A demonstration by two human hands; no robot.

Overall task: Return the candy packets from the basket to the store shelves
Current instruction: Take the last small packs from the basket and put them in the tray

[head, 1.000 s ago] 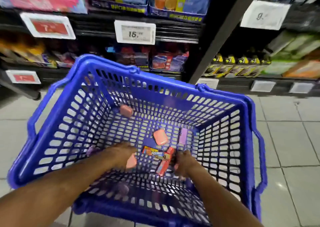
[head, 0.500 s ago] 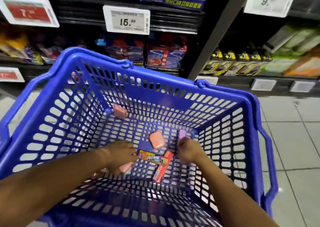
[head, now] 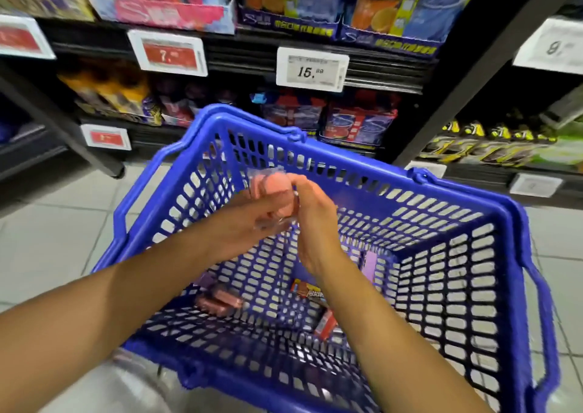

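A blue plastic basket stands in front of me. Both hands are raised together above its middle. My left hand and my right hand hold pink candy packets in clear wrap between them; the image is blurred there. On the basket floor lie two dark pink packets, a lilac packet, a multicoloured bar partly hidden by my right forearm, and a red bar.
Dark store shelves rise just behind the basket, packed with boxed sweets and price tags. A black upright post divides them from a shelf of yellow-black packs on the right. Grey floor tiles surround the basket.
Both hands have risen from the basket floor, bringing pink packets up with them and meeting above the middle. The view has tilted up toward the shelves.
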